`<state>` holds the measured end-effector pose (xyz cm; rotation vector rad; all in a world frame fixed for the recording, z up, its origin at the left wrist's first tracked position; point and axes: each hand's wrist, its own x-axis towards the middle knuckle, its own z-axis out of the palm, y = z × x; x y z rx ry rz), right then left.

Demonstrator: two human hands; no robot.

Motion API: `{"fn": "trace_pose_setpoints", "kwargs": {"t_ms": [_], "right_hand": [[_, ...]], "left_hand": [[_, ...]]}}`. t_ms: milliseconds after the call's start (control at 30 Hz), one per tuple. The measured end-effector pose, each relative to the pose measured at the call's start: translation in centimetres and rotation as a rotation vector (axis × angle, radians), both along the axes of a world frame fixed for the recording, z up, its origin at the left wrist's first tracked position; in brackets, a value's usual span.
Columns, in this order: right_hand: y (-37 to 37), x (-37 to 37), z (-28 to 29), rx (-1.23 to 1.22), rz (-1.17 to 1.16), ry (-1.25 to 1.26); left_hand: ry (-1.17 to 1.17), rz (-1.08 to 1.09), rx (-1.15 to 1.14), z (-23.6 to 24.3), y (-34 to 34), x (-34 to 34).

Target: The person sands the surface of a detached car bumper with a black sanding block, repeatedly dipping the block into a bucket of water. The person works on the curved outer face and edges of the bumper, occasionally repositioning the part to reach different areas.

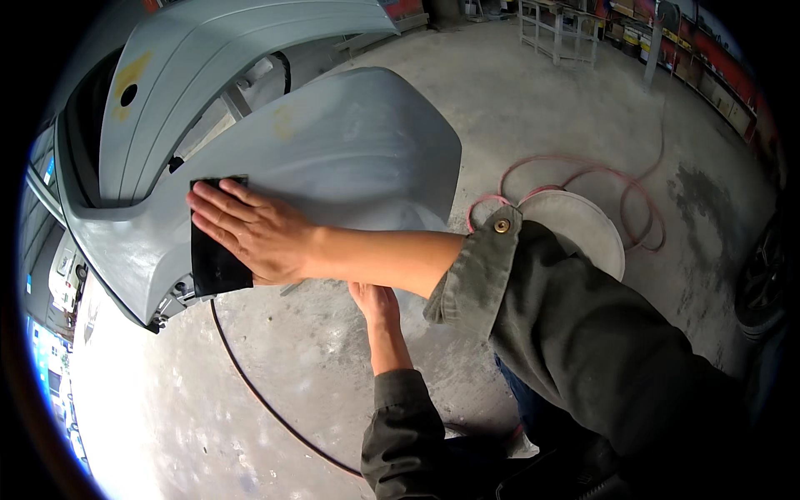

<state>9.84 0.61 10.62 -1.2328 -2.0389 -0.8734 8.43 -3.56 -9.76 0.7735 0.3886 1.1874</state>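
My right hand lies flat, fingers stretched out, on a black sheet that looks like sandpaper. It presses the sheet against the smooth side of a large matte grey car body panel, likely a bumper. A faint yellowish patch shows on the panel's upper part. Lower down, my left hand reaches up to the panel's lower edge, beneath my right forearm. That forearm and the panel hide its fingers, so I cannot tell whether it grips the edge.
A second grey ridged section with a round hole rises at the far left. A red hose coils beside a pale round bucket on the right. A dark hose crosses the floor at lower left. A metal stand is farther back.
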Motion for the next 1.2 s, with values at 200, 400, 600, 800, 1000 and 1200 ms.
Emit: {"fn": "trace_pose_setpoints", "kwargs": {"t_ms": [200,400,600,800,1000,1200], "right_hand": [[-3.1,10.3,-1.1,-0.060,-0.103,0.184],[-4.0,9.1,-1.2,0.005,-0.238,0.259],[-2.7,3.9,0.4,-0.045,0.104,0.168],[-3.1,5.3,0.7,-0.008,0.091,0.033],[4.1,-5.3,4.3,0.048,0.265,-0.102],[3.3,-3.0,4.7,-0.064,0.189,-0.227]], "left_hand": [[-0.044,0.075,-0.024,0.1,0.6,-1.6],[0.001,-0.031,-0.065,0.0,1.0,-1.2],[0.122,0.025,-0.116,2.9,3.0,-5.6],[-0.113,0.038,0.129,5.5,7.8,-8.8],[-0.256,-0.059,0.112,6.0,7.5,-6.4],[-0.279,0.037,0.075,7.3,6.1,-7.6]]}}
